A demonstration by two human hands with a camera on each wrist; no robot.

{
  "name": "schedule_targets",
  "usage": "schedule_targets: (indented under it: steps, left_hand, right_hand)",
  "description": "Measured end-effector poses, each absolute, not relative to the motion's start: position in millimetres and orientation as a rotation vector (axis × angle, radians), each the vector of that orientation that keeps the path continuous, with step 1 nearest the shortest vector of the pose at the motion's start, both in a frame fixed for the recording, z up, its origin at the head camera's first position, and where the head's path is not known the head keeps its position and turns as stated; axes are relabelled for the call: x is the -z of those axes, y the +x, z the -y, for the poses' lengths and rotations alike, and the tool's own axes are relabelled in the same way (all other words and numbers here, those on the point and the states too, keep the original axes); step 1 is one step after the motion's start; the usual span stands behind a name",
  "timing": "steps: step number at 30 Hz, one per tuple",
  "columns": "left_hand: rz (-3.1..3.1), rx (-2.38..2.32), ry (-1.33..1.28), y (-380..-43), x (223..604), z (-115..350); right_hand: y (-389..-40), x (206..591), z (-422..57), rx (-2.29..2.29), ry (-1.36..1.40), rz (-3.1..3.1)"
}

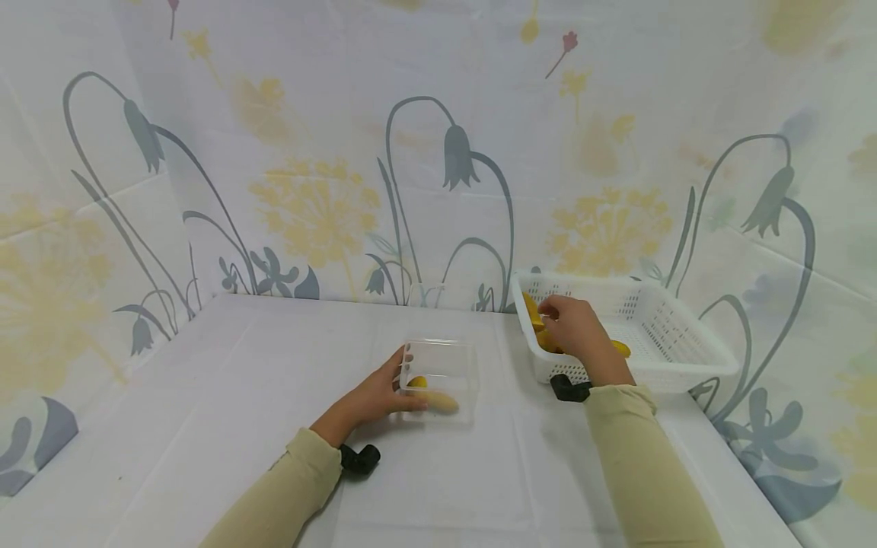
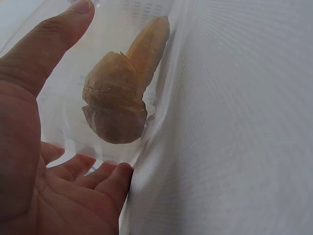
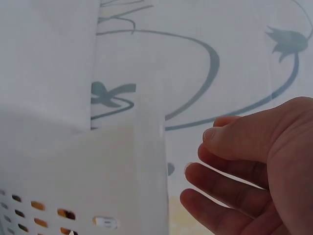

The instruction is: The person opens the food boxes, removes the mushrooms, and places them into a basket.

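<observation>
My left hand (image 1: 375, 392) holds a clear plastic box (image 1: 460, 364) at its left side, thumb along the near wall and fingers around the far left. In the box lie a pale yellow elongated piece (image 1: 438, 401) and a smaller-looking yellow one (image 1: 417, 381). Through the wall, the left wrist view shows a brownish lobed piece (image 2: 115, 98) against a long yellow one (image 2: 150, 46). My right hand (image 1: 574, 326) is over the left end of a white basket (image 1: 706, 346), beside yellow pieces (image 1: 531, 310). Its fingers (image 3: 227, 188) are loosely bent, with nothing visible between them.
Another yellow piece (image 1: 621, 348) lies in the basket, right of my right wrist. The basket's walls are perforated. A white cloth covers the table (image 1: 274, 365), and a flower-printed curtain (image 1: 329, 152) hangs behind and at both sides.
</observation>
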State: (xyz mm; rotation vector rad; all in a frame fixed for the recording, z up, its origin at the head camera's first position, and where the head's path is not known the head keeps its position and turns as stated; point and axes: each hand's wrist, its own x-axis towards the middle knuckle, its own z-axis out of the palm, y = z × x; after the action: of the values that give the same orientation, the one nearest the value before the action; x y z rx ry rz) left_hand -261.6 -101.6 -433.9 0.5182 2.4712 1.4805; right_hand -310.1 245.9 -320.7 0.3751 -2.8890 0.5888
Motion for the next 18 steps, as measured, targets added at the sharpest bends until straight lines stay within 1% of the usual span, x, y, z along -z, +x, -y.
schedule_targets:
  steps: [8, 18]
  left_hand:
    - [-2.474, -1.482, 0.504, -261.9, 433.0, 100.7]
    - [-2.474, -1.48, 0.497, -262.2, 434.8, 101.2]
  right_hand:
    - [-304.4, 321.2, -223.4, -0.571, 0.53, 2.852]
    - [-297.9, 325.5, -198.4, -0.519, 0.647, 2.825]
